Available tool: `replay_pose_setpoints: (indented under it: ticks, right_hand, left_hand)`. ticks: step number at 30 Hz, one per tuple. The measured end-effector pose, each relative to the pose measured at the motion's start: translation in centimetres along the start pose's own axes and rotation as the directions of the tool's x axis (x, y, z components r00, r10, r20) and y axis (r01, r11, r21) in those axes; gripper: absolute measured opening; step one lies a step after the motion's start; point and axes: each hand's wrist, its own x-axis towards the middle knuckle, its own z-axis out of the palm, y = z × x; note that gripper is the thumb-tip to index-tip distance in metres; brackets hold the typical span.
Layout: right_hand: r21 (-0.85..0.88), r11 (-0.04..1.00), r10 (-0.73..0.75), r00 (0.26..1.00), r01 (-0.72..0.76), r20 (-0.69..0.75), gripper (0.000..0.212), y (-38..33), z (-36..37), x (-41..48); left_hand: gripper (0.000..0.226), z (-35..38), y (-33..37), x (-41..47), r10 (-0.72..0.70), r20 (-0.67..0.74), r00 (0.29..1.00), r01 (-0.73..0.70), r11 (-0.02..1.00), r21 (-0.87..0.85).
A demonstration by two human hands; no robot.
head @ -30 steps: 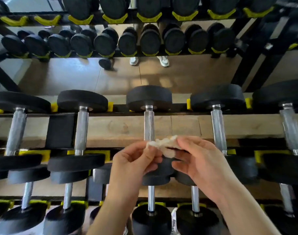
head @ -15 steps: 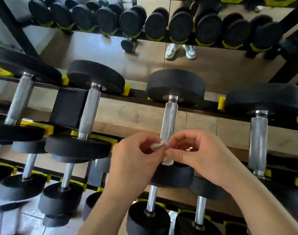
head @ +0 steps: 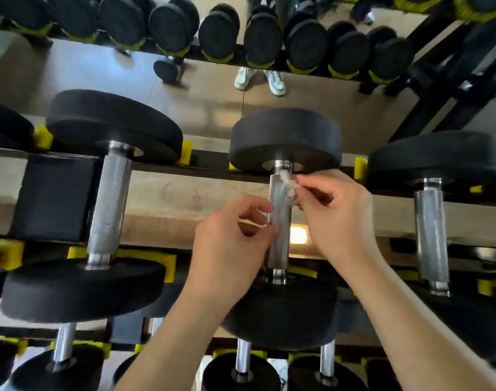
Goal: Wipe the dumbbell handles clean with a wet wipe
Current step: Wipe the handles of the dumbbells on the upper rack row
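A black dumbbell with a knurled steel handle lies on the rack straight ahead of me. My right hand pinches a small crumpled white wet wipe against the far end of that handle, just below the far weight. My left hand is at the handle's left side with loosely curled fingers. Its fingertips are close to or touching the steel, and it holds nothing. The near weight sits under my wrists.
Similar dumbbells lie on either side, with handles at the left and right. Yellow cradles mark the black rack rails. Smaller dumbbells fill a lower tier. A mirror behind reflects more weights and a pair of white shoes.
The view has closed in on the centre dumbbell. My left hand has let go of the wipe; my right hand has carried it up to the far end of the handle.
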Motion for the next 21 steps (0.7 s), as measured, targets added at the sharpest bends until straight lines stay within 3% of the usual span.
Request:
replay_pose_setpoints:
  ticks: [2, 4, 8, 13, 18, 21]
  right_hand:
    - [0.036, 0.999, 0.008, 0.997, -0.011, 0.079, 0.029, 0.1, -0.2, -1.4]
    - [0.028, 0.999, -0.03, 0.998, 0.029, 0.056, 0.031, -0.1, -0.1, -1.7]
    - [-0.153, 0.944, -0.306, 0.95, 0.294, -0.059, 0.017, -1.2, 1.6, 0.9]
    - [-0.284, 0.862, -0.378, 0.905, 0.421, 0.195, 0.027, -0.5, 0.3, -0.7]
    - [-0.261, 0.861, -0.444, 0.895, 0.436, 0.031, 0.021, -0.3, 1.7, 1.1]
    - [-0.259, 0.824, -0.497, 0.863, 0.503, 0.093, 0.024, -0.6, 2.1, 0.8]
  left_hand:
    - [0.031, 0.1, 0.1, 0.4, 0.014, 0.018, 1.0, -0.013, 0.999, -0.039]
    - [0.028, 0.4, -0.1, 0.9, 0.01, 0.033, 0.999, -0.009, 0.999, -0.054]
    - [0.021, 0.3, -0.3, 1.6, -0.016, 0.041, 0.999, 0.022, 0.986, -0.162]
    - [0.018, 0.6, -0.5, 2.1, -0.039, 0.027, 0.999, 0.044, 0.966, -0.253]
    - [0.022, 0.7, -0.4, 2.4, -0.047, 0.017, 0.999, 0.05, 0.952, -0.301]
    - [0.027, 0.3, -0.5, 2.5, -0.049, 0.022, 0.999, 0.054, 0.94, -0.338]
